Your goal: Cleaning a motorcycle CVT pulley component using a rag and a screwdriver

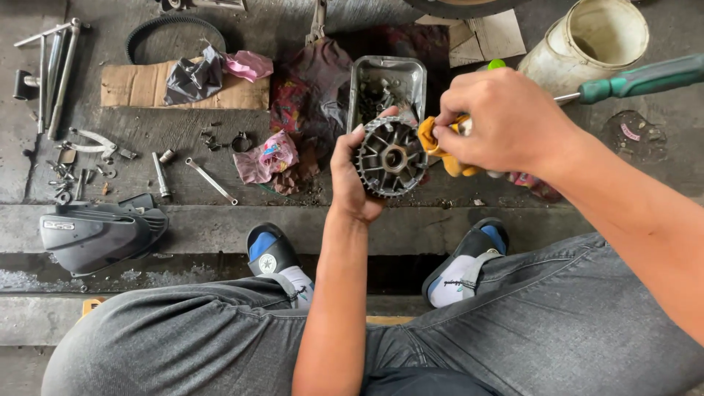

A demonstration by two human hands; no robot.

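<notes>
While the left hand (350,172) grips the finned pulley (391,156) by its rim above the step (205,224), I see right-hand (506,121) fingers pinching a yellow rag (440,147) against its edge, so I judge the wiping partly done, grime left inside.

There is a single view, from a camera worn on the person's head. It looks steeply down past the chest and over the bent knees to the concrete floor (183,139) and step in front. The left hand (350,176) and right hand (506,121) sit close to the lens, near the middle and upper right of the frame, and the forearms run in from the lower edge and right side. The floor lies farther off, beyond the feet. No second view overlaps it.
</notes>
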